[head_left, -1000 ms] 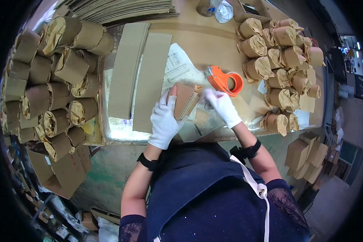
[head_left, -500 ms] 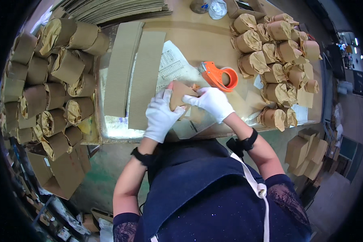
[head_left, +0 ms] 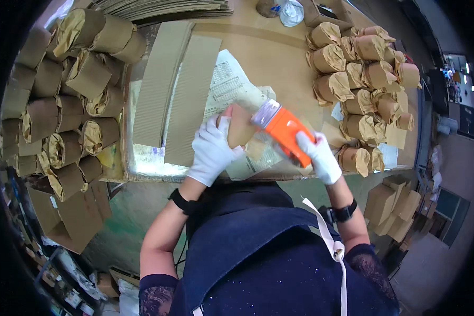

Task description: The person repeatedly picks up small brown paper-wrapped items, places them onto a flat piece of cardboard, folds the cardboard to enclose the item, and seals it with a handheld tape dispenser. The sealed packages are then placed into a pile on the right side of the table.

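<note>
My left hand, in a white glove, is closed around a brown paper-wrapped bundle just above the table's near side. What is inside the wrapping is hidden. In my gloved right hand is an orange tape dispenser, gripped by its lower right end. Its metal head points up and left, close beside the bundle; whether the two touch, I cannot tell. Under the bundle lie printed paper sheets. Left of them are flat strips of corrugated cardboard.
Paper-wrapped rolls are stacked high at the left. More wrapped pieces stand in rows along the table's right side. Flat cardboard sheets, a clear plastic bag and an open box lie at the back. Cartons sit on the floor at right.
My right hand has left the bundle and picked the tape dispenser up off the table, bringing its head beside the bundle. My left hand keeps its hold. The view has shifted slightly.
</note>
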Tool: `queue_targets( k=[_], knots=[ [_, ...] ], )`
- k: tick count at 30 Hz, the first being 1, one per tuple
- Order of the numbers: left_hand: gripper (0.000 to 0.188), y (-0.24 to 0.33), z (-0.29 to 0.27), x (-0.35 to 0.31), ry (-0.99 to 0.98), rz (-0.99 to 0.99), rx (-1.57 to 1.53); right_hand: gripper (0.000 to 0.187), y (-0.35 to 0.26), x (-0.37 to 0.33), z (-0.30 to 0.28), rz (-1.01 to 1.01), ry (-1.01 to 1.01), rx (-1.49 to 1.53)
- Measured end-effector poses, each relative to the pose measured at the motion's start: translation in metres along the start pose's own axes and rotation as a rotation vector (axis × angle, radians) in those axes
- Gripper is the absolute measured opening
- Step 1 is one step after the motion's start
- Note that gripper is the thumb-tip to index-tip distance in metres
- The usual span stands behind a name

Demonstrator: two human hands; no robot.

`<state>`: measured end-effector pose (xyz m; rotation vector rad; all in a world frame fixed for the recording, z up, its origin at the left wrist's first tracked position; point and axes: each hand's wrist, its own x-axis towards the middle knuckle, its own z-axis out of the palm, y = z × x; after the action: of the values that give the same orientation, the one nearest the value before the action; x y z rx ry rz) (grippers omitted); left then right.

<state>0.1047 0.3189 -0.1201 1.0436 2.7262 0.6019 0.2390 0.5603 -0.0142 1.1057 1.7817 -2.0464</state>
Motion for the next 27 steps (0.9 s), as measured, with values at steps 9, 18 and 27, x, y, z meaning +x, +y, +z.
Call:
queue_targets(
  k=[9,18,27],
  knots=[
    [0.108,-0.032,-0.036,0.031,-0.039,0.142,-0.011,0.068,0.032,0.031,0.032,0.042,-0.054,-0.294],
    [0.080,0.021,-0.032,0.049,-0.180,-0.044,-0.070,0.077,0.045,0.006,0.041,0.223,0.144,-0.697],
    [0.081,-0.055,-0.081,-0.074,0.385,-0.385,-0.844,0.052,0.083,0.092,-0.041,-0.333,0.843,-1.284]
  ],
)
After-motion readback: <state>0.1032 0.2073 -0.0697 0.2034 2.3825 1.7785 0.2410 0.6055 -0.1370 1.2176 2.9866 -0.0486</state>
